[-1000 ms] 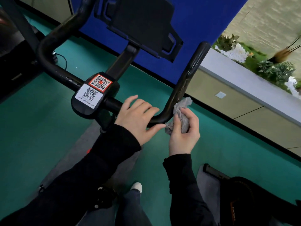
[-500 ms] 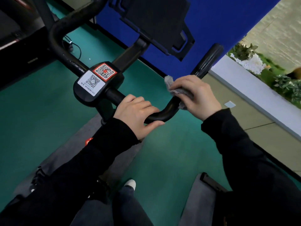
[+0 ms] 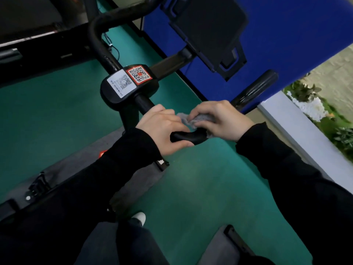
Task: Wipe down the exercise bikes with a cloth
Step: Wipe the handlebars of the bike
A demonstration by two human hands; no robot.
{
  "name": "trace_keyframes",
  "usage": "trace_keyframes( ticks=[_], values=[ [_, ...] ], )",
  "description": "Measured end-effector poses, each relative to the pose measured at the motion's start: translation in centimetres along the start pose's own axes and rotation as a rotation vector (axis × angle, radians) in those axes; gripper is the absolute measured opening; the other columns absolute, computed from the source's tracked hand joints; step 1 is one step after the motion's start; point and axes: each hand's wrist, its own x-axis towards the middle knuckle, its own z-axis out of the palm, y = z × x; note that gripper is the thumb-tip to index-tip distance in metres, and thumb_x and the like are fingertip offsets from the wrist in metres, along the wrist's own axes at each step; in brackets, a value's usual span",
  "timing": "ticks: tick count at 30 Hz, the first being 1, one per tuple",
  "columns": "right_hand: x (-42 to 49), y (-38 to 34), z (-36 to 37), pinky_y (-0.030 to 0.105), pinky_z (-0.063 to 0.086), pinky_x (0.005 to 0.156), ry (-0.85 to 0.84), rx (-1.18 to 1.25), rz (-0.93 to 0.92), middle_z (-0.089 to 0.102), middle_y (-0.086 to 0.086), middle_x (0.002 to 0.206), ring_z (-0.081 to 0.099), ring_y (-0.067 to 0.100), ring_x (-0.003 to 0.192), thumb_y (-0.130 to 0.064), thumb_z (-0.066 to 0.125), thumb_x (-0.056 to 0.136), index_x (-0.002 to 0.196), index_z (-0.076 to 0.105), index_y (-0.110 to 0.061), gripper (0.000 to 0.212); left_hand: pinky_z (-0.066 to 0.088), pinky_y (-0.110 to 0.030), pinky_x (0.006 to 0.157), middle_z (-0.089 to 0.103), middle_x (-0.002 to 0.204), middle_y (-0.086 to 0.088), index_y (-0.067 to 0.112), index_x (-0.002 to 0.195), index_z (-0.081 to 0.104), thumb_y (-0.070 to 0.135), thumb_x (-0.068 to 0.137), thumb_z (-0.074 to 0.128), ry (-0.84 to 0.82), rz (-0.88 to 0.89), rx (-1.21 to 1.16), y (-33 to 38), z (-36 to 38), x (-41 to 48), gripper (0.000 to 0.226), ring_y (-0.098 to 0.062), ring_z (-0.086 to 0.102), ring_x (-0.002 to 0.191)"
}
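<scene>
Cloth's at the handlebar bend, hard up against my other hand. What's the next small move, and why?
Probably shift the left hand along the handlebar toward the console. The right hand holds the cloth on the bend, right against the left hand's fingers, which cover the next stretch.

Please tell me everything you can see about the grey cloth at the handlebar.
The cloth is small, grey and fuzzy-looking, crumpled into a wad. The right hand grips it, pressing it onto the bend of the black handlebar. Most is hidden under that hand; one corner sticks out toward the left hand, which holds the bar beside it.
</scene>
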Motion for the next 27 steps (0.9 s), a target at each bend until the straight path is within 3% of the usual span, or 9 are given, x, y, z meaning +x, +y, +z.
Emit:
trace_keyframes(
  ticks=[7,12,14,19,24,27],
  values=[
    [1.8,1.0,-1.5,0.032,0.047,0.086,-0.188,-0.028,0.169,0.069,0.005,0.102,0.061,0.018,0.097,-0.019,0.060,0.092,0.107,0.066,-0.012,0.017,0.032,-0.030,0.072,0.065,0.070,0.008,0.026,0.088,0.074,0.056,0.078,0.059,0.010,0.005,0.000,-0.1,0.2,0.0,0.036,-0.018,0.058,0.071],
    [2.6,-0.5,-0.5,0.018,0.045,0.078,-0.274,0.008,0.226,0.068,0.000,0.089,0.060,0.012,0.085,-0.016,0.062,0.089,0.102,0.067,-0.016,0.014,0.029,-0.030,0.070,0.066,0.069,0.005,0.022,0.088,0.075,0.052,0.075,0.067,0.051,0.046,0.010,-0.3,0.1,0.0,0.034,-0.022,0.059,0.067],
    [2.6,-0.8,-0.4,0.019,0.045,0.078,-0.319,-0.007,0.205,0.068,-0.001,0.091,0.059,0.012,0.085,-0.015,0.061,0.089,0.102,0.067,-0.015,0.014,0.027,-0.030,0.069,0.065,0.069,0.003,0.021,0.087,0.074,0.051,0.073,0.071,0.065,0.058,0.015,-0.3,0.2,0.0,0.033,-0.022,0.059,0.066],
    [1.8,0.4,-1.6,0.028,0.043,0.081,-0.166,-0.131,0.296,0.066,0.006,0.101,0.059,0.022,0.096,-0.011,0.057,0.091,0.103,0.066,-0.009,0.015,0.029,-0.029,0.070,0.064,0.068,0.004,0.021,0.081,0.074,0.053,0.075,0.069,0.049,0.041,-0.002,-0.5,0.3,-0.1,0.032,-0.021,0.059,0.068],
    [0.8,-1.1,0.3,0.023,0.040,0.081,-0.059,-0.093,0.235,0.066,0.008,0.096,0.058,0.024,0.091,-0.007,0.058,0.090,0.098,0.066,-0.005,0.012,0.029,-0.030,0.070,0.063,0.066,0.004,0.021,0.079,0.074,0.054,0.076,0.064,0.048,0.061,0.003,-0.6,0.4,0.0,0.034,-0.022,0.058,0.066],
    [0.1,-0.5,0.4,0.027,0.039,0.083,0.051,-0.139,0.289,0.064,0.011,0.095,0.056,0.029,0.093,-0.007,0.055,0.092,0.098,0.065,-0.002,0.012,0.031,-0.031,0.069,0.063,0.065,0.005,0.022,0.079,0.074,0.056,0.080,0.053,0.056,0.064,-0.011,-0.7,0.5,-0.1,0.040,-0.022,0.058,0.066]
  ],
)
